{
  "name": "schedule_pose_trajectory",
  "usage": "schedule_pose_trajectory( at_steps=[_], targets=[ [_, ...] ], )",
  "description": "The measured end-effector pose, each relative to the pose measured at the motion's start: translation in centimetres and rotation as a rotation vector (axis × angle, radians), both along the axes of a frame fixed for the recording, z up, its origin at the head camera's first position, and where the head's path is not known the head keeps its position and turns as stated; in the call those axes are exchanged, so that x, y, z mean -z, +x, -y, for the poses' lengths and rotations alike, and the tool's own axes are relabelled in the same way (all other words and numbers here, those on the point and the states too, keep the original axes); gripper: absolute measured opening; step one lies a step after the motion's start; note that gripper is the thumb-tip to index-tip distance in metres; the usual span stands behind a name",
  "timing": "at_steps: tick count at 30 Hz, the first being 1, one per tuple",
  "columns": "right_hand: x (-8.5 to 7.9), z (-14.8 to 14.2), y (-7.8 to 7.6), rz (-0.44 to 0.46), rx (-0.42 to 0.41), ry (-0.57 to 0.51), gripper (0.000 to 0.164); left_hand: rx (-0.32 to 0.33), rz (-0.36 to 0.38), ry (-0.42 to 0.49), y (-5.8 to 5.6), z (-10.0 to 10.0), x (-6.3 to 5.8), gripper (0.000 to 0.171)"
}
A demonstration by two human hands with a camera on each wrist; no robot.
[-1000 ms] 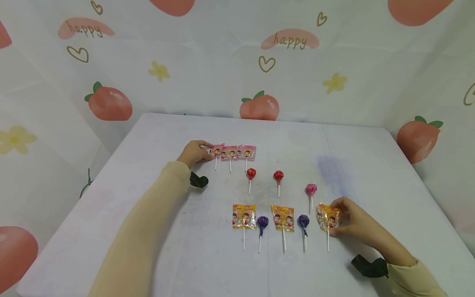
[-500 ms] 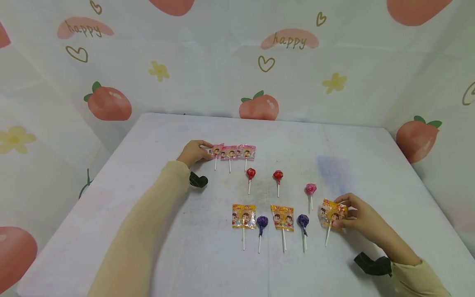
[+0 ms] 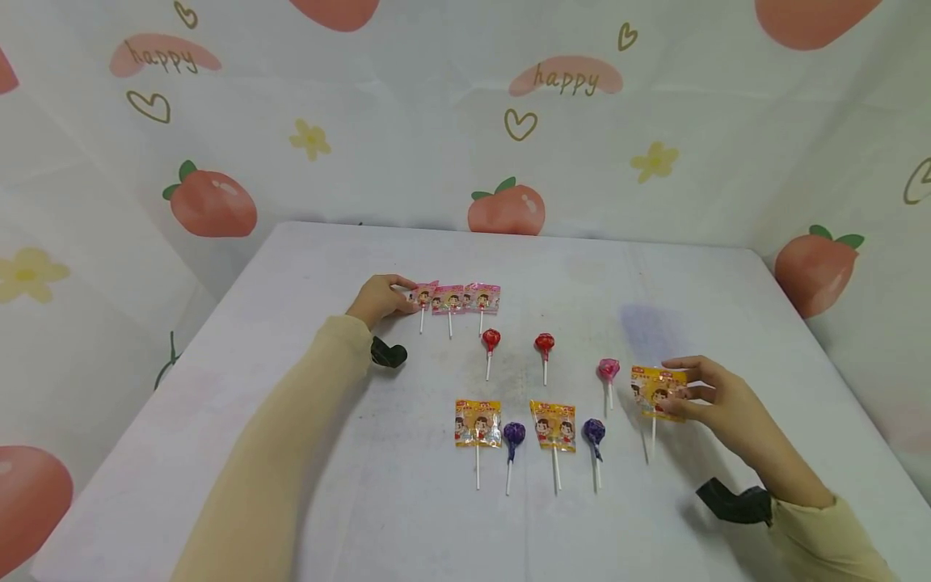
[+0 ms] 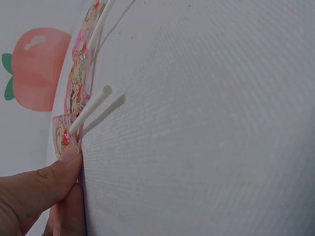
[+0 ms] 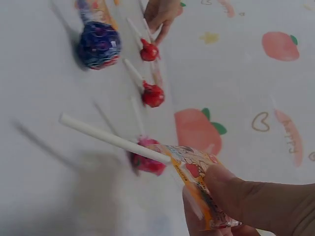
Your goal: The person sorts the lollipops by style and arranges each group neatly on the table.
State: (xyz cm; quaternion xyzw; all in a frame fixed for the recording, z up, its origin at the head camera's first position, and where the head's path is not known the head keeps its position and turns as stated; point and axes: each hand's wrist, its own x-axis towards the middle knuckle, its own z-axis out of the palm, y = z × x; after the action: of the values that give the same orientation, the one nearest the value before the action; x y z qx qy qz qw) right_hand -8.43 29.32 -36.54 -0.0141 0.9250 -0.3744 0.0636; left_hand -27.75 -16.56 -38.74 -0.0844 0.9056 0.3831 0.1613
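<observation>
My right hand (image 3: 716,398) pinches a lollipop in an orange wrapper (image 3: 650,391) between thumb and fingers, lifted off the table as its shadow falls apart from it. In the right wrist view that orange-wrapped lollipop (image 5: 194,169) has its white stick pointing left. At the back left, my left hand (image 3: 381,299) pinches the edge of the leftmost pink-wrapped lollipop (image 3: 424,296). Beside it lie two more pink-wrapped lollipops, the middle one (image 3: 449,299) and the right one (image 3: 482,297). The left wrist view shows the thumb on the pink wrapper (image 4: 64,132).
Two red lollipops, one left (image 3: 490,339) and one right (image 3: 545,345), lie mid-table, with a pink lollipop (image 3: 608,370) to their right. Nearer stand two orange-wrapped lollipops (image 3: 478,422) (image 3: 554,426) and two purple lollipops (image 3: 514,436) (image 3: 594,432). A white cloth covers the table (image 3: 407,501).
My right hand has raised the orange-wrapped lollipop off the table and moved it away from me, slightly rightward. The left hand and the other lollipops stay where they were.
</observation>
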Motion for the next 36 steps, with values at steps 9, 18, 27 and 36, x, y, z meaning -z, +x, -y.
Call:
schedule_pose_trajectory(
  at_steps=[9, 18, 27, 36],
  targets=[
    [-3.2, 0.2, -1.6, -0.190, 0.045, -0.019, 0.056, -0.003, 0.006, 0.012, 0.2, -0.1, -0.2, 0.050],
    [-6.8, 2.8, -4.1, -0.349, 0.076, -0.317, 0.052, 0.011, -0.007, 0.010, 0.3, 0.0, -0.3, 0.050],
    [-7.8, 6.1, -7.9, -0.387, -0.034, -0.922, 0.044, 0.007, -0.005, 0.023, 0.2, 0.0, -0.4, 0.050],
    [-6.4, 10.0, -11.9, -0.135, 0.070, -1.044, 0.049, -0.016, 0.021, 0.037, 0.4, -0.2, -0.5, 0.051]
  ],
)
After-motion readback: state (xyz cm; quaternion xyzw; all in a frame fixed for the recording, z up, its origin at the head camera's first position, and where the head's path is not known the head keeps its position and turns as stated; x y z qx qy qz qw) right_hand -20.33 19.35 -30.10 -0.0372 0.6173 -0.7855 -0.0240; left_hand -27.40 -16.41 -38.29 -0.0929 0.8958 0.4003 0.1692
